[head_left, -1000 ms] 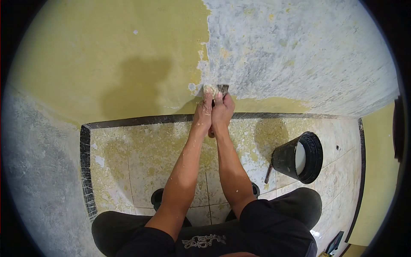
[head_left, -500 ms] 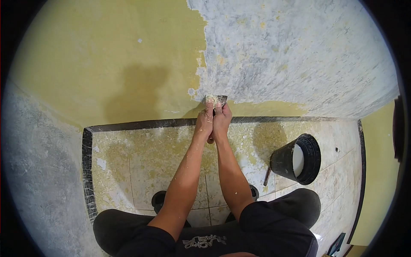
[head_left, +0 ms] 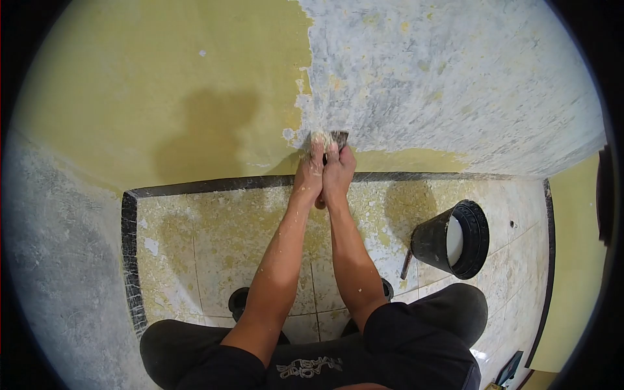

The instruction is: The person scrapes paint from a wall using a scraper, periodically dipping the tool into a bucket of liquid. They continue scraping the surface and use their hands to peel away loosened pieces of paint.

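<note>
Side by side, my left hand (head_left: 311, 170) and my right hand (head_left: 338, 170) are closed around the handle of a scraper (head_left: 339, 138). Its dark blade lies against the wall, partly covered by pale paint flakes. The handle's end shows below my wrists. Left of the blade the wall has yellow-green paint (head_left: 130, 97); above and to the right it is bare, mottled grey-white plaster (head_left: 416, 84). A strip of yellow paint (head_left: 409, 160) remains low on the wall, right of my hands.
Paint flakes cover the tiled floor (head_left: 227, 240). A black bucket (head_left: 430, 242) with whitish contents stands at the right, a stick-like tool (head_left: 407, 265) beside it. Dark skirting (head_left: 221, 186) edges the wall. My bent knees and dark footwear are at the bottom.
Both hands and the scraper have moved slightly up the wall. The view has shifted a little.
</note>
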A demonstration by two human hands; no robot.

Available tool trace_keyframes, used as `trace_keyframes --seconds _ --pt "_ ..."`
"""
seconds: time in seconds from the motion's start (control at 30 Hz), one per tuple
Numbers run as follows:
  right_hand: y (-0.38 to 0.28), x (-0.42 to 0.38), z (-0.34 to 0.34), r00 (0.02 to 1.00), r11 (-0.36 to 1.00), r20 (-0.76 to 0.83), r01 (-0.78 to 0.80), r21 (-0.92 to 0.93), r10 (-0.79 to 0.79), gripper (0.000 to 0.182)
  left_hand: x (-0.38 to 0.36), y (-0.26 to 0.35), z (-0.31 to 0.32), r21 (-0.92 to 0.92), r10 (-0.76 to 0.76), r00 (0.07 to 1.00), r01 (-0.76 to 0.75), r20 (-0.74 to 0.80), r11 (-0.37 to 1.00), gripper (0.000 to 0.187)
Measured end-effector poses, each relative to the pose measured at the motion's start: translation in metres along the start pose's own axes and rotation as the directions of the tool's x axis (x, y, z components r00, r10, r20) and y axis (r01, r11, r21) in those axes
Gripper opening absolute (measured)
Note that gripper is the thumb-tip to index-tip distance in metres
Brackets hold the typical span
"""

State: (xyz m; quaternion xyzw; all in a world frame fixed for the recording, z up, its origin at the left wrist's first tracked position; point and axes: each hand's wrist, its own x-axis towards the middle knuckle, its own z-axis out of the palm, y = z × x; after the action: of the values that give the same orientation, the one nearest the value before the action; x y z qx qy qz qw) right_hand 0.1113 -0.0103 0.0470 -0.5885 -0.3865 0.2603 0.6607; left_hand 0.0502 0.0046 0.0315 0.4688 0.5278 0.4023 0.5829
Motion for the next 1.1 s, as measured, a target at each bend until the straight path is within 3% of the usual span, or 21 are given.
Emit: trace_keyframes --seconds 0.07,0.17,0.27,0.4,0.47,0.6,0.7,0.8,0.83,0.9,0.97,1.0,1.07,1.1 --pt "-0.021 0.004 0.004 0.999 0.992 0.030 -0.039 0.123 0.036 0.018 0.005 0.004 -0.001 -0.111 0.034 0.998 -0.029 0.044 0.993 0.083" --pt "-0.005 0.003 0.007 1.000 0.983 0.016 -0.028 0.181 0.026 0.018 0.003 0.007 -0.001 -0.033 -0.035 0.998 0.034 -0.043 0.999 0.083" --pt "0.016 0.001 -0.002 1.000 0.999 -0.004 -0.012 0.031 0.012 0.019 -0.002 -0.001 0.003 0.077 -0.051 0.998 0.054 -0.049 0.996 0.083" --pt "0.026 -0.001 -0.003 0.988 0.982 -0.032 -0.147 0.122 0.151 0.019 -0.004 -0.005 0.004 0.090 -0.145 0.989 0.143 0.015 0.986 0.082" --pt "0.021 -0.003 -0.005 0.986 0.985 -0.012 -0.164 0.062 0.165 0.019 -0.009 -0.005 0.006 0.046 -0.078 0.996 0.079 -0.031 0.996 0.081" --pt "0.020 0.000 -0.008 0.983 0.981 0.006 -0.185 0.052 0.185 0.019 -0.006 -0.007 0.008 -0.007 -0.119 0.993 0.119 -0.011 0.993 0.078" --pt "0.008 0.005 -0.006 0.995 0.995 0.015 -0.097 0.025 0.097 0.018 -0.005 -0.001 0.013 -0.096 -0.063 0.997 0.058 -0.050 0.994 0.076" --pt "-0.026 0.008 -0.005 0.999 0.998 0.051 -0.003 -0.065 0.006 0.019 -0.015 0.026 0.010 -0.323 0.006 1.000 -0.008 -0.007 0.946 0.075" --pt "-0.025 0.009 -0.003 0.999 0.998 0.044 0.014 -0.059 -0.011 0.019 -0.014 0.029 0.013 -0.324 0.025 1.000 -0.024 -0.001 0.946 0.075" --pt "-0.011 0.008 -0.002 0.999 0.992 0.040 -0.001 0.129 -0.004 0.017 -0.018 0.029 0.019 -0.318 -0.030 0.988 -0.020 -0.150 0.948 0.076" --pt "-0.016 0.012 -0.017 0.999 1.000 0.042 0.006 0.031 -0.007 0.015 -0.003 0.007 0.028 -0.344 -0.062 0.995 0.030 -0.082 0.939 0.074" --pt "-0.021 0.016 -0.030 0.984 0.970 0.179 0.054 -0.238 -0.011 0.017 -0.005 0.015 0.035 -0.496 -0.070 0.993 0.012 -0.098 0.869 0.074" --pt "-0.045 0.024 -0.054 0.935 0.724 0.352 0.214 -0.655 0.042 0.025 -0.017 0.033 0.062 -0.756 -0.123 0.988 0.006 -0.099 0.654 0.073" --pt "-0.055 0.029 -0.063 0.911 0.657 0.412 0.298 -0.692 0.021 0.026 -0.028 0.041 0.080 -0.851 -0.164 0.984 0.026 -0.072 0.524 0.073"
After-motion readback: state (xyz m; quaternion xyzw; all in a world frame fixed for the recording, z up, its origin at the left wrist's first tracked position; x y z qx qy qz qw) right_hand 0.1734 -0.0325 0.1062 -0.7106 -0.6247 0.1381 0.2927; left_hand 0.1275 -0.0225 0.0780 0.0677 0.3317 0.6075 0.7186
